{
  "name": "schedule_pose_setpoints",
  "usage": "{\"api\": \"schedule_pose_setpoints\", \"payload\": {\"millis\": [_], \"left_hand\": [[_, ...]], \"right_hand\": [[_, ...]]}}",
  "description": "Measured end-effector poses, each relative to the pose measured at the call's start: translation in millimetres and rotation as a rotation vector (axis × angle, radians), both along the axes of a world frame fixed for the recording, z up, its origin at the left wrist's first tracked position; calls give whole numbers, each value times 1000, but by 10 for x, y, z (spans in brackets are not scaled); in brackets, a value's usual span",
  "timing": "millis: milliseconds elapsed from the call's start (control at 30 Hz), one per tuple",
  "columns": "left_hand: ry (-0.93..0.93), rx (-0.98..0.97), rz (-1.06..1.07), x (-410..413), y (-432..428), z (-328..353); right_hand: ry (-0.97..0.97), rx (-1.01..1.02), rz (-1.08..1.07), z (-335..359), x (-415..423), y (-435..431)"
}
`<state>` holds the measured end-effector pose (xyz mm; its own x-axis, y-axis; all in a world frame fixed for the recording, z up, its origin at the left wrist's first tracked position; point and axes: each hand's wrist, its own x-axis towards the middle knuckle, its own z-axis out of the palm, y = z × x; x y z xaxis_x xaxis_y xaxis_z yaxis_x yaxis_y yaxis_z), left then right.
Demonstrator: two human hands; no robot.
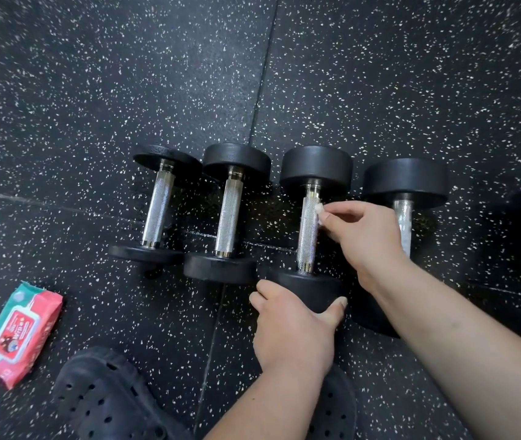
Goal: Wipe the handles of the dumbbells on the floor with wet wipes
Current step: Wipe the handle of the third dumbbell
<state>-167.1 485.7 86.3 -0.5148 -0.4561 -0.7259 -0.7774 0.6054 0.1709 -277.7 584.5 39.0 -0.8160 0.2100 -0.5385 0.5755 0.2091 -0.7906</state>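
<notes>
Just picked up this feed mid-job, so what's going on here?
A person is wiping the third dumbbell from the left. The left hand grips its near head to steady it, while the right hand pinches a small white wipe against the knurled handle. The wipes pack lies on the floor to the left.

4 dumbbells lie side by side in a row on the floor (94,90), handles pointing away from the person. From the left: dumbbell 1 (157,211), dumbbell 2 (229,217), dumbbell 3 (308,230), dumbbell 4 (404,217). The left grip (290,331) wraps the near head of dumbbell 3. The right grip (367,236) sits between dumbbells 3 and 4, pinching a wet wipe (318,209) against dumbbell 3's handle; its forearm crosses over dumbbell 4's near head. A wipes pack (19,333) lies well left of the row, nearer the person. The left shoe (106,398) stands nearest, before dumbbells 1 and 2. Possibly a 5th dumbbell lies at the right edge.
</notes>
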Motion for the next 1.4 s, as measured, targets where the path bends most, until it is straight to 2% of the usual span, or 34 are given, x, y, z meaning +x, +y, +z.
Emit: {"api": "schedule_pose_setpoints", "payload": {"millis": [100,233,367,433,567,733,967,1133,1200,1267,1400], "left_hand": [[0,6,7,-2,0,2],[1,-1,14,-11,2,5],[-3,-3,14,-13,6,10],[-6,-2,14,-10,2,9],[-6,5,14,-16,0,1],[2,7,15,-5,7,-4],[21,43,42,6,5,-5],[12,42,38,2,3,7],[8,45,39,3,0,6],[4,46,33,4,2,9],[15,40,33,1,10,6]], "right_hand": [[208,281,205,89,74,-26],[560,406,434,42,74,-60],[774,590,568,-79,11,-76],[820,599,625,-132,47,-52],[811,601,788,-142,96,-2],[776,679,859,-35,-110,-70],[419,822,1159,193,-113,-295],[535,994,1224,203,-182,-385],[579,991,1294,234,-101,-441],[545,992,1387,264,-71,-509],[493,933,1241,260,-213,-466]]}}
